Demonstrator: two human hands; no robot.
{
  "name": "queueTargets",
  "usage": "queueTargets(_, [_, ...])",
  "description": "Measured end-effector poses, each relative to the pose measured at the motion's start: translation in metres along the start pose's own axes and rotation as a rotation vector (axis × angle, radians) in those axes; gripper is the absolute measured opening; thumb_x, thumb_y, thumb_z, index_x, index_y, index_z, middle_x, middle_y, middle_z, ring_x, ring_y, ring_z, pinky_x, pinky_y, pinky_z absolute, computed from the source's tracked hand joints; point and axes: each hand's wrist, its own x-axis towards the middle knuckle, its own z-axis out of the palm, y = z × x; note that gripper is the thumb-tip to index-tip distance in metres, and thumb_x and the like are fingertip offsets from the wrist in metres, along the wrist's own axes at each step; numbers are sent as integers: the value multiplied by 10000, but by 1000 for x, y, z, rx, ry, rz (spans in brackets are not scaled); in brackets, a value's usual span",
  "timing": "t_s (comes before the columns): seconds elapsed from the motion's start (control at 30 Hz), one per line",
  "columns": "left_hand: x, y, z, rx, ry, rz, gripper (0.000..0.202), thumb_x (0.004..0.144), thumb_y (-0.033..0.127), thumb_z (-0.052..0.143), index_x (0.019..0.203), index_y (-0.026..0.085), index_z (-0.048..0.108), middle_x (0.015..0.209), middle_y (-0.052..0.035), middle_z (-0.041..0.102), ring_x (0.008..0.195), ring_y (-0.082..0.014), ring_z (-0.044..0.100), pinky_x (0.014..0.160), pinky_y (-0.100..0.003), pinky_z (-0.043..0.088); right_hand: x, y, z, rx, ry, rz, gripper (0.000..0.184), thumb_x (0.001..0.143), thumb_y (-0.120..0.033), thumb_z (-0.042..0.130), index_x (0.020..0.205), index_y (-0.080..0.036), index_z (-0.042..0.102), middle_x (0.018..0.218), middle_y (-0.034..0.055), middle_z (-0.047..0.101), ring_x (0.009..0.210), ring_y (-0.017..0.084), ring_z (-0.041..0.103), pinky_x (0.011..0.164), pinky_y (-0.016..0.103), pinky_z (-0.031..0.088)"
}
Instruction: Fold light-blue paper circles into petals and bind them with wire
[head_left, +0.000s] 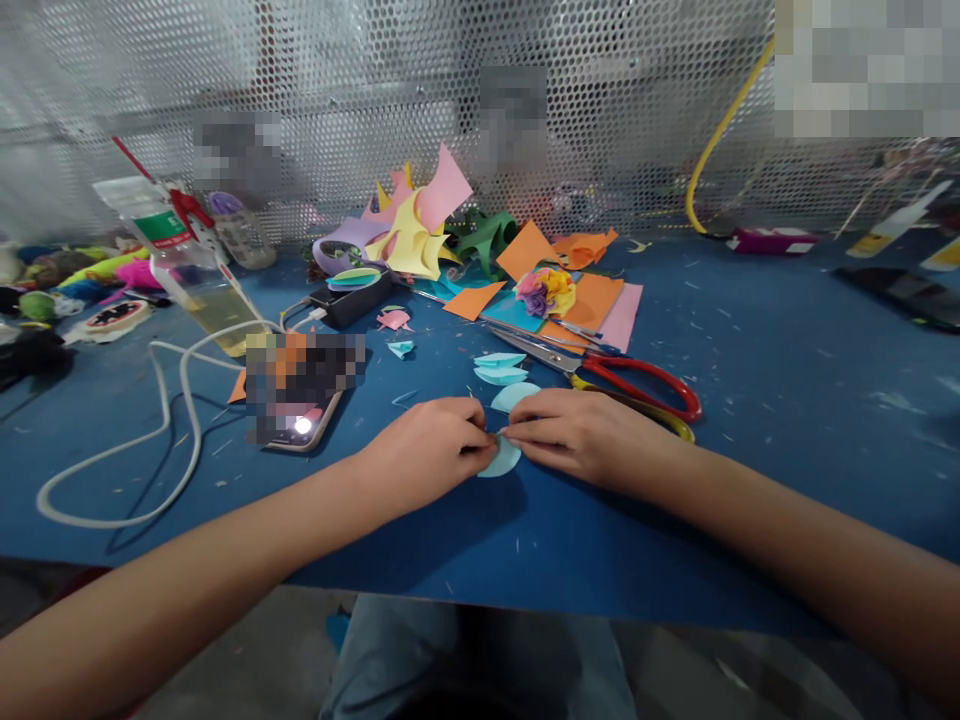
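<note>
My left hand (pixel 439 440) and my right hand (pixel 574 430) meet over the blue table (pixel 750 400), fingertips pinched together on a small light-blue paper piece (pixel 501 460). Part of that rounded piece shows below my fingers. Just beyond my hands lie three more light-blue paper petals (pixel 501 372). Scissors with red and yellow handles (pixel 637 385) rest to the right of the petals, blades pointing left.
A phone (pixel 300 420) with a white cable (pixel 157 420) lies at the left, next to a tilted glue bottle (pixel 180 260). Coloured paper scraps (pixel 420 225) and a paper flower (pixel 547 290) pile up at the back before a perforated metal screen (pixel 600 100).
</note>
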Motion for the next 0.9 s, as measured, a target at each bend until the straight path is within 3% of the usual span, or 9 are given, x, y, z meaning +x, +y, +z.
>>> queueTargets(0.2, [-1,0,-1,-33,16,8,245,844,213,504,722,161,710,781,-39,625,716,-130,601,657,-238,440,-2,3,-1,40,17,62,179,854,-201,510,915,-162,675,924,67,679,825,172,638,761,285,509])
queueTargets(0.57, [-1,-2,-1,-34,18,0,230,834,216,514,750,157,720,791,-45,631,722,-139,602,659,-247,442,-2,2,-2,1,-1,4,192,851,-183,507,874,-136,692,878,89,680,793,201,641,721,307,506])
queueTargets(0.9, [-1,-1,-6,-105,17,-42,213,806,219,534,692,152,701,742,-36,619,650,-120,577,611,-241,428,-6,6,-3,105,-19,130,164,831,-207,520,822,-178,682,895,57,667,783,155,621,737,277,482])
